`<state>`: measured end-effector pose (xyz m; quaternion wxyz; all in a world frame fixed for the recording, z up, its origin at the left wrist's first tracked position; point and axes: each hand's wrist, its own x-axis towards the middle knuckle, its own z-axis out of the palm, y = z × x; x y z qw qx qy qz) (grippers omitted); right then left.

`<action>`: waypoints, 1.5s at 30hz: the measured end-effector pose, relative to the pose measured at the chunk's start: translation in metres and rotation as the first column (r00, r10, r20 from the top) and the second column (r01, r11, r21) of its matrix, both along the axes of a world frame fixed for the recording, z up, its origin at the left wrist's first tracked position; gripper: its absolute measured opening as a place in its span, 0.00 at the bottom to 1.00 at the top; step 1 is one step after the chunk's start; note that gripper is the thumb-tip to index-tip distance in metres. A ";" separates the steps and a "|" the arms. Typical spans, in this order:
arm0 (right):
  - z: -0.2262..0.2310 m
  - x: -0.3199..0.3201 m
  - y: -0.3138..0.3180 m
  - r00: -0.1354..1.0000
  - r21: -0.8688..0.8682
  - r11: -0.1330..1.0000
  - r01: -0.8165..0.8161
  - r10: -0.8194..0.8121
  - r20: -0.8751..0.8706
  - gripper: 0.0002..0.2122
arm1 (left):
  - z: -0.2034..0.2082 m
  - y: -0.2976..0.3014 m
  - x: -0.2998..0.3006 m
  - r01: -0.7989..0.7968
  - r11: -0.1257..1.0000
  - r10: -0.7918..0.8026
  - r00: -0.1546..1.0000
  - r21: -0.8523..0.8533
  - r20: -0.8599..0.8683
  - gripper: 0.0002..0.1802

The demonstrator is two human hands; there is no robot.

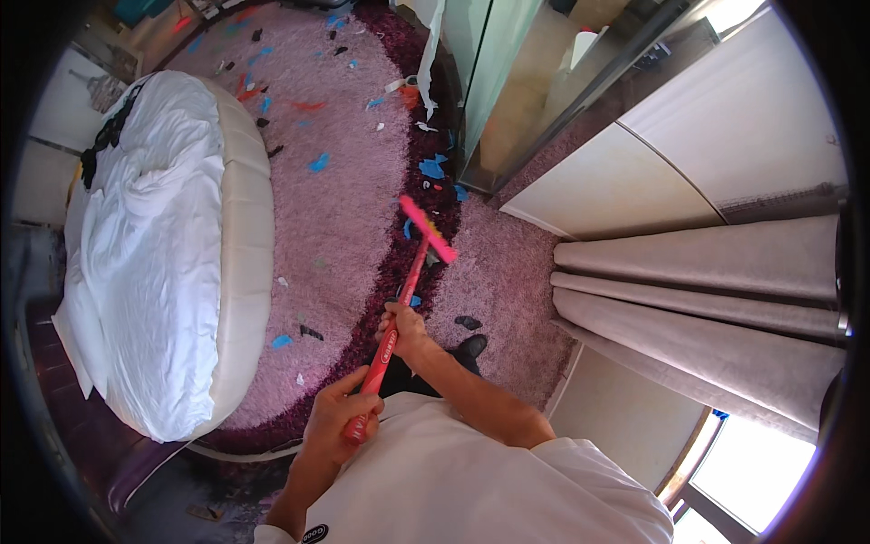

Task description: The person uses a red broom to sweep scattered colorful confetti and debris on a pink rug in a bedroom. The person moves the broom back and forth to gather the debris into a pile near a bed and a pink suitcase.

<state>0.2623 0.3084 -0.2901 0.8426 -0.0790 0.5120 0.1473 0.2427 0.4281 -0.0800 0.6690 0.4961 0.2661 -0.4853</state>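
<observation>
Both fists wrapped tight: left hand (337,410) at the red broom (399,313) handle's end, right hand (405,328) mid-shaft; pink head at 12 o'clock on the purple carpet (362,181) (probably light, stiff, best gripped two-handed)

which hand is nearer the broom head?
Right. The right hand grips the red broom handle higher up, closer to the pink broom head; the left hand holds the handle's end, farther back.

Bedroom surroundings, seen from above.
A round bed (172,245) with white bedding is set left; grey curtains (707,299) are hung right, white cabinet panels (689,145) above them, a glass partition (507,82) beyond.
</observation>
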 end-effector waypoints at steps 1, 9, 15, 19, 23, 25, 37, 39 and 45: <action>-0.001 0.000 -0.001 0.999 -0.028 1.000 0.013 -0.014 -0.037 0.07 | -0.005 0.006 0.007 -0.022 0.999 0.021 0.999 -0.044 -0.031 0.27; -0.056 -0.011 -0.040 0.970 -0.106 0.993 0.046 -0.070 -0.232 0.10 | -0.061 -0.007 0.032 -0.014 0.963 -0.042 0.979 -0.270 -0.199 0.17; -0.033 0.029 0.010 0.994 -0.084 0.996 -0.024 0.015 -0.108 0.11 | -0.031 0.020 0.059 0.033 0.986 -0.052 0.992 -0.166 -0.112 0.20; -0.016 0.048 0.012 0.999 -0.109 0.994 -0.008 0.003 -0.044 0.11 | -0.015 0.024 0.072 0.104 0.982 -0.108 0.994 -0.157 -0.017 0.24; -0.011 0.056 -0.020 0.995 -0.207 0.976 0.064 -0.079 -0.068 0.09 | -0.033 0.020 0.090 0.085 0.960 -0.101 0.994 -0.268 -0.047 0.27; -0.031 0.055 -0.043 0.987 -0.198 0.975 0.104 -0.126 -0.099 0.09 | -0.045 0.005 0.101 0.107 0.949 -0.132 0.989 -0.296 -0.064 0.25; -0.041 0.174 -0.015 0.999 -0.100 0.995 0.002 -0.007 -0.049 0.06 | -0.034 0.000 0.198 0.032 0.995 -0.037 0.998 -0.100 -0.051 0.26; -0.030 0.191 -0.012 0.997 -0.064 0.998 -0.025 0.020 -0.073 0.06 | -0.010 0.004 0.211 0.055 0.993 -0.059 0.998 -0.107 -0.033 0.28; -0.026 0.219 -0.056 0.983 -0.063 0.994 0.093 -0.102 -0.154 0.06 | -0.021 -0.026 0.262 0.043 0.988 -0.053 0.997 -0.149 -0.063 0.30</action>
